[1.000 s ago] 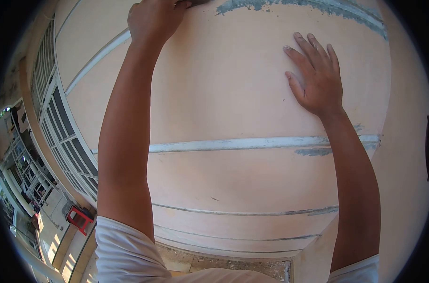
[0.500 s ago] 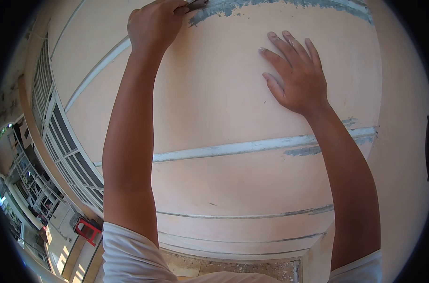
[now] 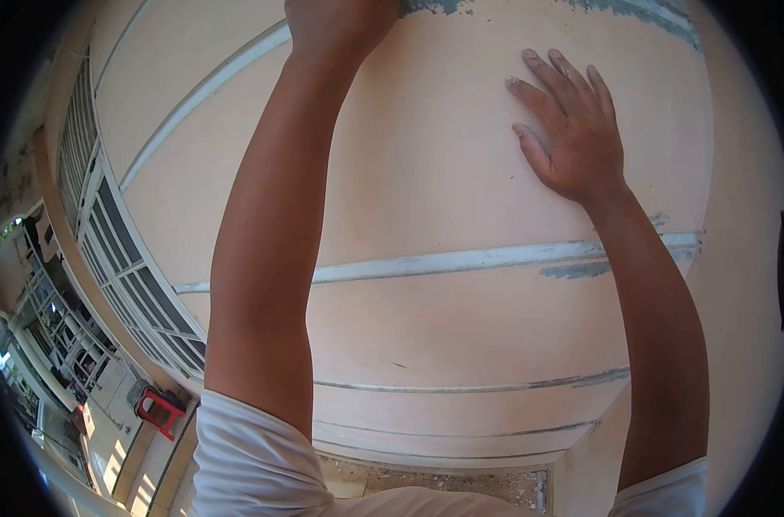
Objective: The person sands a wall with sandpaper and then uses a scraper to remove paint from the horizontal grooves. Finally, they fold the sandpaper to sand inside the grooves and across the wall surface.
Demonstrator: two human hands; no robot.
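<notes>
Your right hand lies flat, fingers spread, on the peach wall; your left hand, cropped at the top edge, grip indiscernible, meets the grey scraped band.

There is a single view, taken from a camera worn on the person's head; it faces forward and somewhat upward along both raised arms, close against a peach-coloured wall that fills nearly the whole frame; the left hand is cut off by the top edge, the right hand lies flat on the wall further in. The wide lens bends the pale grooves into arcs and darkens the corners; at the left edge the view falls away to a window grille and, far below, a red stool.
</notes>
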